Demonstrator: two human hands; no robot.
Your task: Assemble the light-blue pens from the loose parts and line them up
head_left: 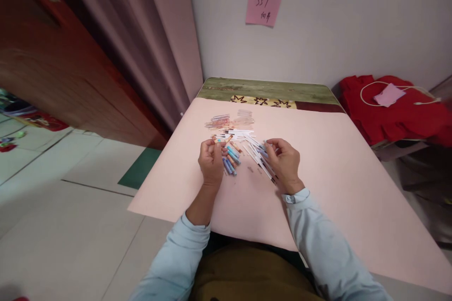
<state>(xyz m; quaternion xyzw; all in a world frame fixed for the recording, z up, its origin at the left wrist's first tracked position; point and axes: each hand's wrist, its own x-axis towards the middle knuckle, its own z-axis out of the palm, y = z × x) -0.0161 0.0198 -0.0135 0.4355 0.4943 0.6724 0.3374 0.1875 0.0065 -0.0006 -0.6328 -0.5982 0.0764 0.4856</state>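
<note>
My left hand (211, 160) is closed in a pinch over a small pen part I cannot name, above the pink table cover (335, 188). Right beside it lie several blue and orange pen barrels (232, 157). My right hand (284, 162) has its fingers curled around something small next to a fan of thin white refills (257, 155). Farther back lie clear pen caps and tubes (226, 121) and more white refills (240, 132).
A pink note (264, 0) hangs on the wall. Red cloth with a white cable (395, 108) lies at the right. A curtain (141, 33) and a wooden door (52, 66) stand at the left. The table's green wooden edge (264, 89) shows at the back.
</note>
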